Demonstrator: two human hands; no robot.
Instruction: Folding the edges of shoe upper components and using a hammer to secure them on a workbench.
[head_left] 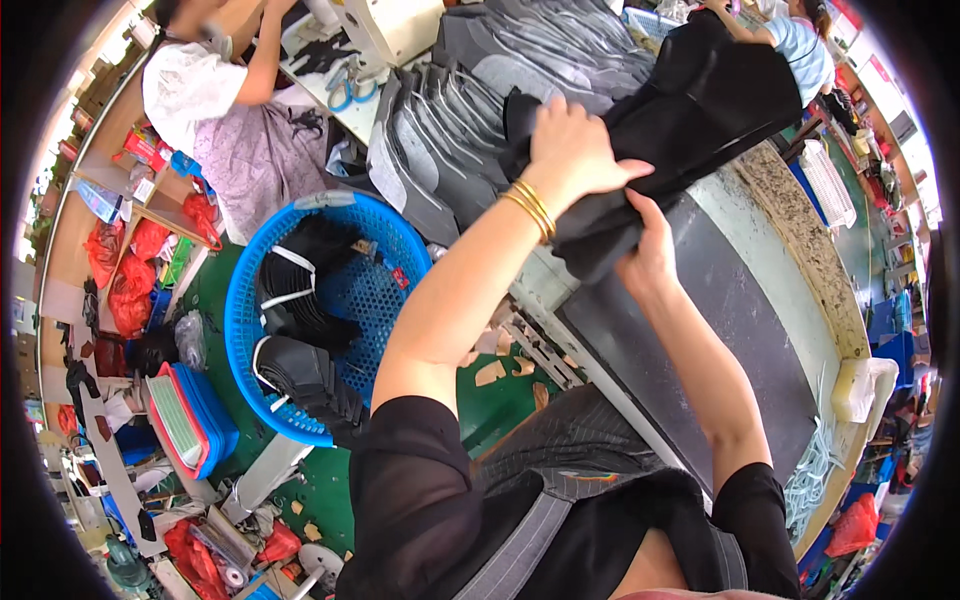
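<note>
My left hand [575, 150], with gold bangles at its wrist, is closed over the near left part of some black sheet material [690, 100]. Just to the right and nearer, my right hand [652, 245] grips the lower edge, its fingers partly hidden behind it. The black material looks like limp, overlapping pieces and stretches up to the far right; how many there are I cannot tell. Beyond my left hand lie rows of grey and black curved cut pieces [430, 140], overlapping on the table.
Under my right forearm is a dark board [720, 300] on the worktable. A blue basket [240, 290] at left holds tied bundles of black pieces [300, 370]. Blue-handled scissors [350, 90] lie near a co-worker [240, 110] at far left. Pale cords [815, 470] hang at the right edge.
</note>
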